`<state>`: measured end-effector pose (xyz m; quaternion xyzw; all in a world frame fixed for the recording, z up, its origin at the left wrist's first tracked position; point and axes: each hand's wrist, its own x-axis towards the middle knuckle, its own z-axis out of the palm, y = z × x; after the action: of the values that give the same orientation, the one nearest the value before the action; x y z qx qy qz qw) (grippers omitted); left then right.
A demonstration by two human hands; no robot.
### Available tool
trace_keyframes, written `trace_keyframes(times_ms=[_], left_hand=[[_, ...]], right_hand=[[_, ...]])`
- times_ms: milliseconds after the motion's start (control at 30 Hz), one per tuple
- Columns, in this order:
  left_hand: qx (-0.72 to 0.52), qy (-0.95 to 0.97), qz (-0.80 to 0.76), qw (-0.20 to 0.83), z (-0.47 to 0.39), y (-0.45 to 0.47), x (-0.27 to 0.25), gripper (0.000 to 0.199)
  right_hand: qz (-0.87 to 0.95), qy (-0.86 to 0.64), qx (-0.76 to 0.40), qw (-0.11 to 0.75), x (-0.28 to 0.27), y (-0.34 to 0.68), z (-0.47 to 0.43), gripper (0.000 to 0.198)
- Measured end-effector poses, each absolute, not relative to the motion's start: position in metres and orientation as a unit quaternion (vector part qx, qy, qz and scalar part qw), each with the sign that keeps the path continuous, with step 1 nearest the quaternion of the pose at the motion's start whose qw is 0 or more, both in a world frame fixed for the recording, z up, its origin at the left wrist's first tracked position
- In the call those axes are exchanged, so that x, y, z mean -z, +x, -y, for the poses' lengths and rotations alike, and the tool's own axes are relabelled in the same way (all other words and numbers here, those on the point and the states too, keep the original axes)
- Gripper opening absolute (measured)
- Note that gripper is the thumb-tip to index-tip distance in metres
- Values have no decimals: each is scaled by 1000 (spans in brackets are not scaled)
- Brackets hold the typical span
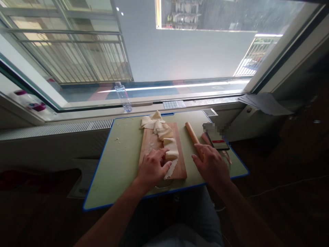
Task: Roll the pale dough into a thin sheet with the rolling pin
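Note:
A long, wavy sheet of dough (pixel 171 148) lies folded along a wooden cutting board (pixel 181 161), its far end spilling past the board's upper left corner. My left hand (pixel 153 166) is over the board's near left part, thumb and index finger apart at the dough's left edge. Something dark red shows between them, too hidden to name. To the right of the board lies a wooden rolling pin (pixel 193 133), tilted, with its near end under the fingers of my right hand (pixel 213 164). The thumb is on its left side and the fingers curl over it.
The green folding table (pixel 110 181) has a blue rim. A phone (pixel 218 141) rests at its right, partly pixelated, near my right hand. Dough crumbs (pixel 117 139) dot the left side. On the windowsill stand a clear bottle (pixel 123 97) and a purple-capped bottle (pixel 32 103); papers (pixel 264 103) lie right.

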<state>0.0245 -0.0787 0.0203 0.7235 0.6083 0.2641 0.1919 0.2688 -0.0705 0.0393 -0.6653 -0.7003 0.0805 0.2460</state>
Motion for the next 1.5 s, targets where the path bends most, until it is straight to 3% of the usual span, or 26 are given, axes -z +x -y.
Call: trace_keyframes(times_ms=[233,600,733,833,967,1133,1233,1500], left_hand=[[-271,700,-647,135,71,47,-14,42],[-350,603,-648,306,94,25,-17,33],[-352,584,-650,335,106,16,-17,27],[-351,590,-642,341,106,20,-16,24],[-348,585,-640,357,103,26,-15,25],[-363,595,-618,364,105,25,-11,20],[-361,597,-620,360,98,14,-16,22],[-369,585,-711,126,-32,-47,-19,32]], right_hand=[[682,-711,-23,169,-18,289,91,41],[679,-721,-40,130,-16,286,79,41],[690,-702,-31,171,-30,265,67,42],[740,-628,-121,208,-43,229,32,39],[734,-619,-205,191,-54,179,-45,52],[642,-645,-368,191,-60,142,-117,12],[628,-605,-438,217,-61,134,-134,12],[571,-472,-590,323,-61,122,-140,19]])
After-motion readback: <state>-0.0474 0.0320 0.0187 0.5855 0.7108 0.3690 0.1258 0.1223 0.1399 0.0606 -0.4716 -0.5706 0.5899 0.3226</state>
